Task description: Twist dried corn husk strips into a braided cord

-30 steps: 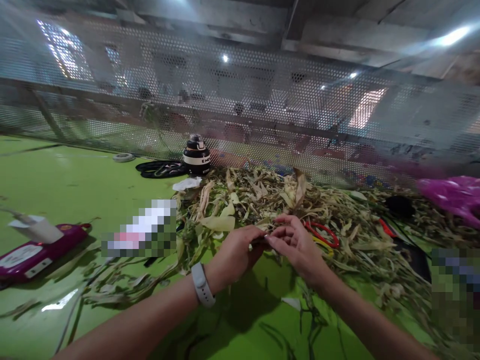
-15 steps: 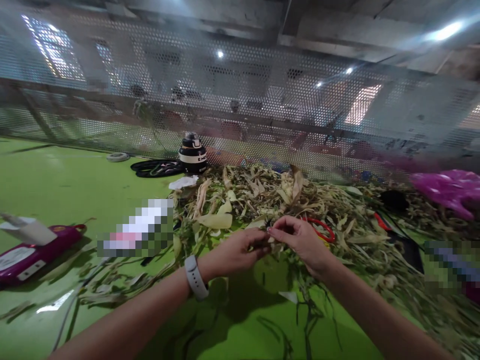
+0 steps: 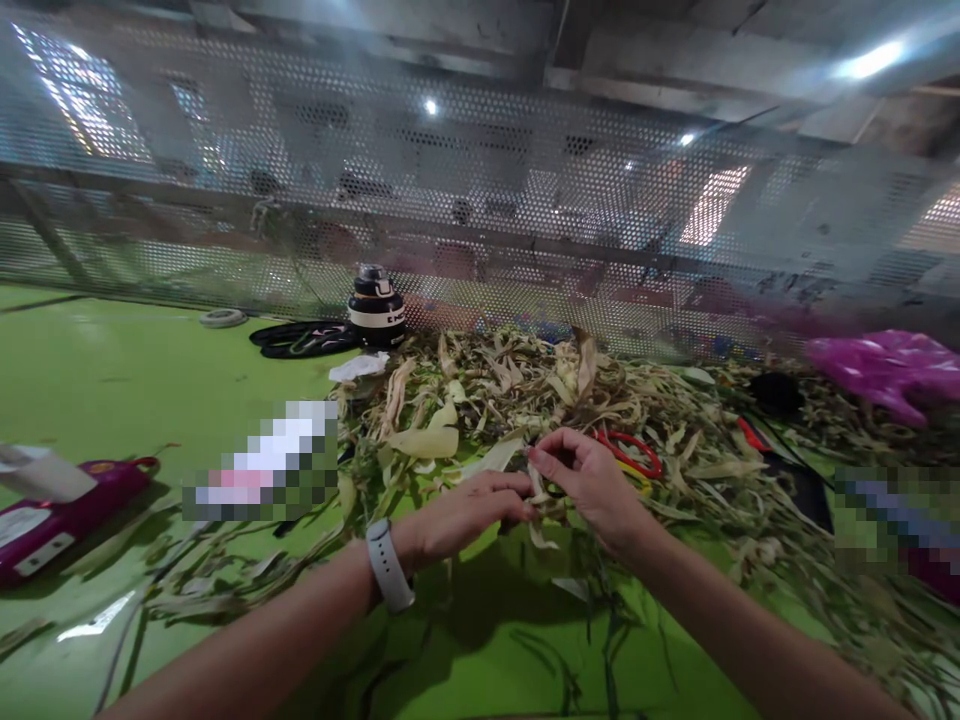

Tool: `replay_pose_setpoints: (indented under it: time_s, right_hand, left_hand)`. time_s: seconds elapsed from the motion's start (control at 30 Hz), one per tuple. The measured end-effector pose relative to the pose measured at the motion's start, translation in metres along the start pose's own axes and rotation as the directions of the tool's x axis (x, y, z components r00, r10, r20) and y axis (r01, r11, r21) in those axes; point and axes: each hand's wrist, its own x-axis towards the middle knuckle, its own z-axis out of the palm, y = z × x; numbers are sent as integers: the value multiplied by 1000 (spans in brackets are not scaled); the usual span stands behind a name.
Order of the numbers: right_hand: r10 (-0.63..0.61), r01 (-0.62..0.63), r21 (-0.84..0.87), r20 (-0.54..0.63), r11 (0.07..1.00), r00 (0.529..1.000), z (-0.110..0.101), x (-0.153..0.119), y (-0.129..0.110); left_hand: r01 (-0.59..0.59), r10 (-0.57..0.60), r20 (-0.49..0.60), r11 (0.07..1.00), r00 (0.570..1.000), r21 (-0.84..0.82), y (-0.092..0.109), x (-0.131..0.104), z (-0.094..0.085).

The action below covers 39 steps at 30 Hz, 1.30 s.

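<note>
My left hand point(image 3: 476, 508), with a pale watch strap point(image 3: 390, 565) on its wrist, is closed on a pale strip of dried plant point(image 3: 542, 493) in front of the heap. Pinched at the strip's upper end are the thumb and forefinger of my right hand point(image 3: 592, 485). The strip's lower end hangs loose between the hands. What lies under the left fingertips is partly hidden. Behind the hands spreads a heap of dried, curled leaves and stems point(image 3: 502, 375). Just beyond my right hand lies a red loop with yellow under it point(image 3: 637, 455).
A black bottle with a white band point(image 3: 377, 312) stands by the perforated screen point(image 3: 465, 180). Left lie a black strap-like coil point(image 3: 300, 339), a white tissue point(image 3: 358, 366) and a purple device point(image 3: 90, 510). A magenta plastic bag point(image 3: 889, 370) sits right. Loose stems lie across the green table point(image 3: 180, 380).
The view has shifted slightly. My left hand has dropped a little below my right, and more of the pale strip shows between them. The fingers of both hands stay closed.
</note>
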Motion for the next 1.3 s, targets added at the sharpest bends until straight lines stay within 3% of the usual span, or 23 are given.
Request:
replay_pose_setpoints:
  time_s: [0.13,0.23,0.37,0.57,0.7,0.77,0.97,1.13,1.2,1.3]
  right_hand:
    - [-57,58,-49,11,997,998,1,-2,-2]
    - [-134,131,-166,-4,977,991,-3,-3,-5]
    - [-133,182,-330,165,926,977,-9,-3,-8]
    - [-88,138,-241,210,961,974,-12,2,-7]
    - [-47,128,-225,334,966,941,-13,2,-7]
    - [-76,144,-202,311,969,947,-12,2,-6]
    - [-179,180,-195,24,964,984,-13,9,2]
    - [-190,174,-245,-43,954,981,-25,10,0]
    - [-232,215,-330,-11,919,973,-26,6,-4]
    - [-293,344,-455,180,822,939,-20,0,-7]
  left_hand:
    - [102,-87,76,969,993,-224,-6,1,6]
    - [110,-99,52,943,994,-313,-5,4,5]
    - [60,-73,-21,925,997,-375,-3,6,1]
    - [67,-77,-11,920,997,-386,-4,7,3]
    - [72,-85,-12,907,996,-416,-5,8,4]
    - [63,-73,-7,906,997,-418,-4,7,3]
    - [148,-145,34,945,989,-292,-1,3,-3]
    - [99,-138,-60,897,989,-430,-3,4,2]
    - [71,-153,-126,864,980,-499,-6,6,2]
    - [36,-174,-196,829,965,-558,-10,8,1]
